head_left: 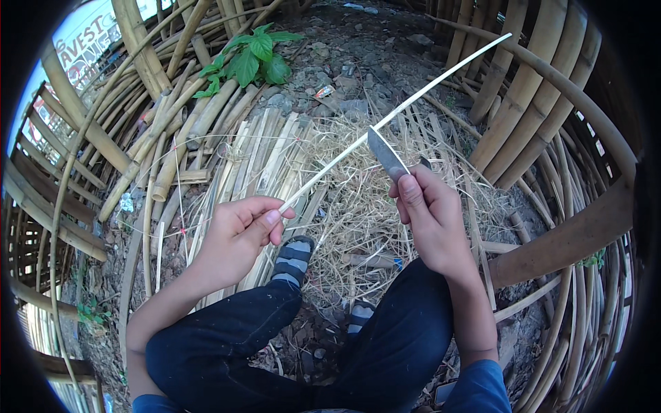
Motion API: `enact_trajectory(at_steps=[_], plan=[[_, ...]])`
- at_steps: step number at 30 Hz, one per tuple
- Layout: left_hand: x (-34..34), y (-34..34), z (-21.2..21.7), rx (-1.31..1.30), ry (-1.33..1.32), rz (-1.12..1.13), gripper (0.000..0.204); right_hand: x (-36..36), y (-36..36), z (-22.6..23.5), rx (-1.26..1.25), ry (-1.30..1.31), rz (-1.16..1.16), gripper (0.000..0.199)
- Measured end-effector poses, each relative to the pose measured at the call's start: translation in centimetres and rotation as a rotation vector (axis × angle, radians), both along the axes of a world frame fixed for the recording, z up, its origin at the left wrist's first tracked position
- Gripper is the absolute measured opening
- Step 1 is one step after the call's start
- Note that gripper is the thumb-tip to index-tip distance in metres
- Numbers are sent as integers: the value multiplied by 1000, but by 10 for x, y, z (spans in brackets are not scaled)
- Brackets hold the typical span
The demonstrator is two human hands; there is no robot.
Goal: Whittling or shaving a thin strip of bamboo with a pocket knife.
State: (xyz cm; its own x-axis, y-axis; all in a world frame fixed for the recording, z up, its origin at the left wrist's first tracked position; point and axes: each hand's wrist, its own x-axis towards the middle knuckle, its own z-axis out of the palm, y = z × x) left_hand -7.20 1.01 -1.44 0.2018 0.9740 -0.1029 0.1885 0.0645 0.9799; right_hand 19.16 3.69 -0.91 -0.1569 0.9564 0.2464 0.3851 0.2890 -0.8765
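Observation:
A long, pale bamboo strip [425,89] slants from lower left to upper right in front of me. My left hand [241,233] pinches its near end between thumb and fingers. In my right hand [432,213] is a knife with a dark, broad blade [385,153]; the fist hides most of its handle. Near its tip, the blade meets the strip around the middle, crossing it at an angle. Curly bamboo shavings [358,206] lie heaped on the ground beneath both hands.
Split bamboo slats [265,155] lie left of the shavings. Thick bamboo poles [530,89] stand at the right, and more poles [141,51] lean at the left. A leafy green plant [255,56] grows at the back. My sandalled foot [292,260] rests beside the slats.

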Motion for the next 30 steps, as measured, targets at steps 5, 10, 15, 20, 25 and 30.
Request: enact_trajectory(at_steps=[5, 10, 15, 20, 25, 30], plan=[[13, -2, 2, 81, -24, -57, 22, -30, -33, 5, 175, -401, 92, 41], [20, -7, 13, 42, -75, -81, 20, -51, -34, -22, 386, -480, 111, 35], [25, -9, 21, -7, -171, -80, 18, -57, -35, -27, 462, -396, 126, 34], [28, -11, 24, 63, -133, -145, 17, -57, -33, -25, 446, -420, 104, 33], [32, -13, 27, 32, -101, -133, 19, -57, -35, -22, 442, -457, 111, 30], [31, -11, 24, 8, -107, -115, 20, -56, -32, -22, 463, -449, 110, 33]])
